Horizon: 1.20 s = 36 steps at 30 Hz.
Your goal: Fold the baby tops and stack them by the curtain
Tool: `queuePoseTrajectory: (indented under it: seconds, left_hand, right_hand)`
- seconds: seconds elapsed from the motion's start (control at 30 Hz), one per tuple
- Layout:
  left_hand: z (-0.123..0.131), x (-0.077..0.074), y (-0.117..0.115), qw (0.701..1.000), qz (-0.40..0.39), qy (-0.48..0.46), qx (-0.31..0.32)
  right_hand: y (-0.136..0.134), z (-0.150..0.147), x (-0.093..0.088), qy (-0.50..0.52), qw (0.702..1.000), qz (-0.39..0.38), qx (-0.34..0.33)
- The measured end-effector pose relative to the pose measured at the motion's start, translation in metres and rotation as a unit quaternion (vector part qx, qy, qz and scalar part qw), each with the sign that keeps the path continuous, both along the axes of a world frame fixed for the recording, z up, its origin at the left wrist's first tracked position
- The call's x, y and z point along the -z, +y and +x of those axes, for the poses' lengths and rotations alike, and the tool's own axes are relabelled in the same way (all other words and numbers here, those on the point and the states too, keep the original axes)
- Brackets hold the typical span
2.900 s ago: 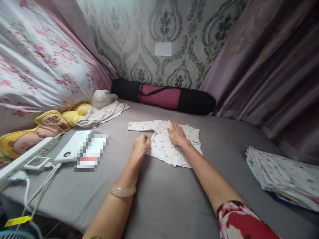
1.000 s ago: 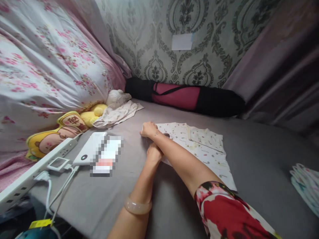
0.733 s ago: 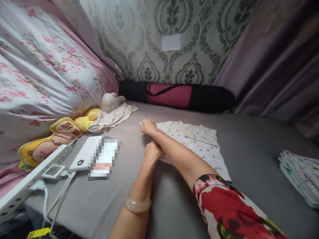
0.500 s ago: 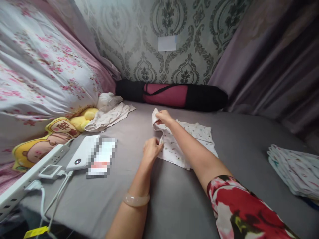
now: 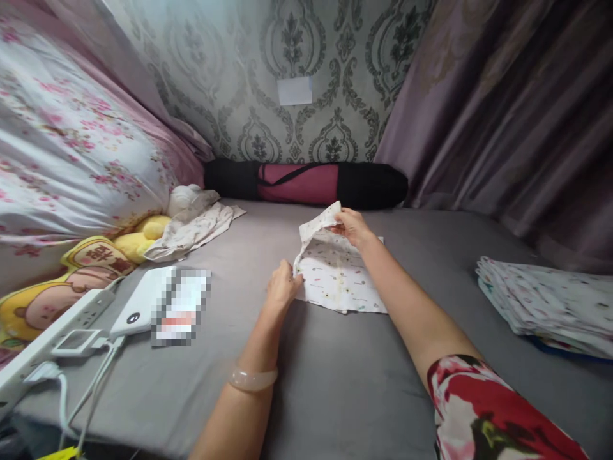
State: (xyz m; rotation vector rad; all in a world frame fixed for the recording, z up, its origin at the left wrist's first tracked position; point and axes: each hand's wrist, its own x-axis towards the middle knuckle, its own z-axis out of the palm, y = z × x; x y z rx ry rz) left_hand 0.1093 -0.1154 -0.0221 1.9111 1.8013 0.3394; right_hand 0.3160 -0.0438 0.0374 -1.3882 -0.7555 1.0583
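A small white baby shirt [image 5: 335, 275] with a tiny coloured print lies on the grey bedsheet, partly lifted and folding over. My right hand [image 5: 353, 225] pinches its raised far part between thumb and fingers, above the rest of the cloth. At the shirt's left edge, my left hand [image 5: 283, 282] is closed on the fabric, low against the bed. Some of the shirt at the right is hidden behind my right forearm.
A pile of folded printed clothes [image 5: 546, 306] sits at the right. On the left are a crumpled garment [image 5: 191, 233], plush toys [image 5: 141, 239], a white power bank [image 5: 143, 300], a blurred-out phone [image 5: 182, 306] and a power strip [image 5: 86, 306]. A black-and-pink long bag [image 5: 297, 183] lies along the wall.
My right hand has moved to the right, carrying the shirt's far left part over towards the right. My left hand stays at the left edge. The view has turned slightly right.
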Motion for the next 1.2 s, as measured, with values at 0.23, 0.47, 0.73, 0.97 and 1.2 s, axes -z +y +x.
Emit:
queuePoseTrajectory:
  seconds: [0.23,0.47,0.73,0.97,1.2]
  left_hand:
    - [0.009,0.001,-0.005,0.996,0.052,0.032,0.067]
    - [0.011,0.006,-0.011,0.996,0.061,0.01,0.07]
    - [0.013,0.008,-0.01,0.994,0.093,0.042,0.041]
    - [0.014,0.009,-0.009,0.984,0.156,0.025,0.082]
    - [0.011,0.011,-0.003,0.976,0.144,0.034,0.161]
  right_hand:
    - [-0.032,0.046,0.037,-0.097,0.991,-0.067,0.064]
    - [-0.044,0.06,0.064,-0.187,0.971,-0.132,0.066]
    - [-0.057,0.063,0.06,-0.571,0.806,-0.155,0.02]
    - [-0.047,0.013,0.056,-0.699,0.707,-0.009,-0.103]
    - [-0.01,-0.03,0.075,-0.689,0.688,0.023,-0.228]
